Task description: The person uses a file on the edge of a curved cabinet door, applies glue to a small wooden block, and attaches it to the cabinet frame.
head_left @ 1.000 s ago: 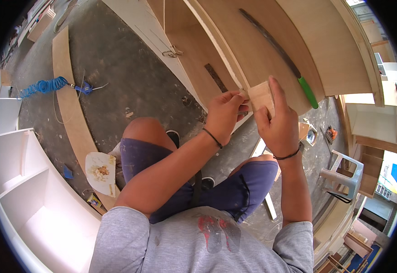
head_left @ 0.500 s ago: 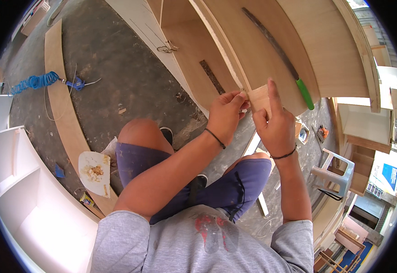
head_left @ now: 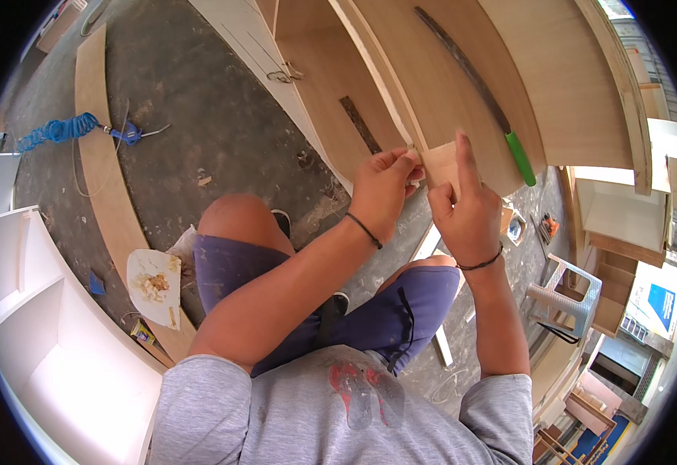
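My left hand [head_left: 383, 192] is closed in a pinch at the front edge of a wooden cabinet [head_left: 389, 85]. Whatever sits between its thumb and fingertips is too small to make out. Just to its right, my right hand [head_left: 466, 221] grips the lower end of a small pale wood piece [head_left: 441, 164] with thumb and curled fingers. The index finger stretches straight up along that piece, which lies against the cabinet edge. On the panel beyond rests a long, dark, file-like tool [head_left: 470, 77] with a green handle [head_left: 520, 159].
A dark flat strip [head_left: 359, 124] lies inside the cabinet. To the left are a long plywood board [head_left: 94, 85], a coiled blue air hose [head_left: 59, 130] and a white, glue-stained sheet [head_left: 154, 287]. A plastic stool [head_left: 567, 294] stands at right; a white shelf unit [head_left: 59, 349] at lower left.
The view has shifted slightly. Both hands keep nearly the same place and grip at the cabinet edge; the file-like tool lies unmoved.
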The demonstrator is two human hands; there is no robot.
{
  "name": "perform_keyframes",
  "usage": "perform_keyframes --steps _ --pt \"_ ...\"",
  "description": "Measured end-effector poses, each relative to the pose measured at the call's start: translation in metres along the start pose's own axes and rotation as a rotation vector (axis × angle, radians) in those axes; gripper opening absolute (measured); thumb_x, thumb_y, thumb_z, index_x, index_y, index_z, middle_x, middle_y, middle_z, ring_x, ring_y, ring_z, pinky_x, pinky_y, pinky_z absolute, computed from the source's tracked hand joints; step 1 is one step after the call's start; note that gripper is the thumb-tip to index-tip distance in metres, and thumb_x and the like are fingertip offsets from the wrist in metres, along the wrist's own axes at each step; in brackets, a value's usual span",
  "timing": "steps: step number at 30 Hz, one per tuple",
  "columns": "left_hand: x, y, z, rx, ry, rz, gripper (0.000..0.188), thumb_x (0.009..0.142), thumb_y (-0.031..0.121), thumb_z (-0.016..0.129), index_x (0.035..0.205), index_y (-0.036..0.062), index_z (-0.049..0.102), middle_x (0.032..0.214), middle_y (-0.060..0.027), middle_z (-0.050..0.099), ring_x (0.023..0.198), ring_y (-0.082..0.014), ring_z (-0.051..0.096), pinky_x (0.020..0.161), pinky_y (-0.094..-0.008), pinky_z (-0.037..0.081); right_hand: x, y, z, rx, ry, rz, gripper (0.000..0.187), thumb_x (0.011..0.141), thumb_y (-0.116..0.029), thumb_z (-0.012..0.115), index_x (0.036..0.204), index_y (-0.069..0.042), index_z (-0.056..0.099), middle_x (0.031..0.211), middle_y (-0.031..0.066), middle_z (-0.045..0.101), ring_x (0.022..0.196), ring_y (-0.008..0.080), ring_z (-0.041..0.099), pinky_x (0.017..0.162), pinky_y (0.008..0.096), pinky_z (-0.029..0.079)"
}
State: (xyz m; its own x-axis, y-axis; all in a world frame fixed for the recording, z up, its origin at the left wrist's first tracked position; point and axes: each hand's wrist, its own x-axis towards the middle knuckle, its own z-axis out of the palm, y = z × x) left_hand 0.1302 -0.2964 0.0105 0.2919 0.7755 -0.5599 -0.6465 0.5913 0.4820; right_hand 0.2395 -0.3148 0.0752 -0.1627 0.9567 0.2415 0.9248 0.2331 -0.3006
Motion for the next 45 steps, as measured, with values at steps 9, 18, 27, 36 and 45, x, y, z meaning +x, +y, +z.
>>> perform_keyframes --steps 9,18,27,36,45 --pt "0.004 -0.001 -0.003 0.008 -0.029 -0.001 0.018 0.087 0.02 0.057 0.098 0.0052 0.059 0.085 -0.0013 0.058 0.084 -0.0112 0.055 0.079 -0.0287 0.043 0.001 0.002 0.001 -0.008 0.026 -0.029 0.06 0.069 -0.002 0.053 0.128 0.005 0.041 0.062 0.0169 0.058 0.054 0.0298 0.061 0.052 0.0394 0.048" --pt "0.001 -0.001 0.0 0.015 -0.016 0.008 0.019 0.087 0.021 0.057 0.098 0.0055 0.059 0.086 -0.0014 0.059 0.085 -0.0114 0.055 0.078 -0.0289 0.043 0.002 0.001 -0.002 -0.035 -0.004 -0.019 0.06 0.07 -0.003 0.053 0.128 0.004 0.04 0.062 0.0171 0.057 0.055 0.0307 0.061 0.052 0.0401 0.048" --pt "-0.001 0.001 -0.001 0.061 -0.016 -0.016 0.016 0.086 0.02 0.057 0.094 0.007 0.058 0.088 -0.0009 0.06 0.082 -0.0093 0.056 0.075 -0.0276 0.042 -0.007 -0.005 -0.027 0.07 0.021 0.199 0.056 0.073 -0.003 0.05 0.127 0.004 0.042 0.073 0.0219 0.061 0.059 0.031 0.063 0.055 0.0358 0.049" --pt "0.003 -0.004 -0.001 0.195 0.005 0.055 0.014 0.083 0.02 0.06 0.088 0.0076 0.058 0.081 0.0008 0.061 0.075 -0.0084 0.058 0.07 -0.0252 0.042 -0.02 0.005 -0.035 0.07 0.1 0.164 0.054 0.074 -0.004 0.049 0.127 0.005 0.042 0.113 0.0284 0.055 0.097 0.0366 0.061 0.08 0.0368 0.05" --pt "0.003 -0.004 -0.001 0.217 0.002 0.077 0.015 0.083 0.02 0.06 0.089 0.0064 0.059 0.084 -0.0011 0.063 0.077 -0.0088 0.058 0.069 -0.0248 0.042 -0.022 0.004 -0.035 0.098 0.09 0.177 0.053 0.074 -0.004 0.049 0.126 0.005 0.042 0.112 0.0279 0.056 0.094 0.0365 0.062 0.078 0.0364 0.051"
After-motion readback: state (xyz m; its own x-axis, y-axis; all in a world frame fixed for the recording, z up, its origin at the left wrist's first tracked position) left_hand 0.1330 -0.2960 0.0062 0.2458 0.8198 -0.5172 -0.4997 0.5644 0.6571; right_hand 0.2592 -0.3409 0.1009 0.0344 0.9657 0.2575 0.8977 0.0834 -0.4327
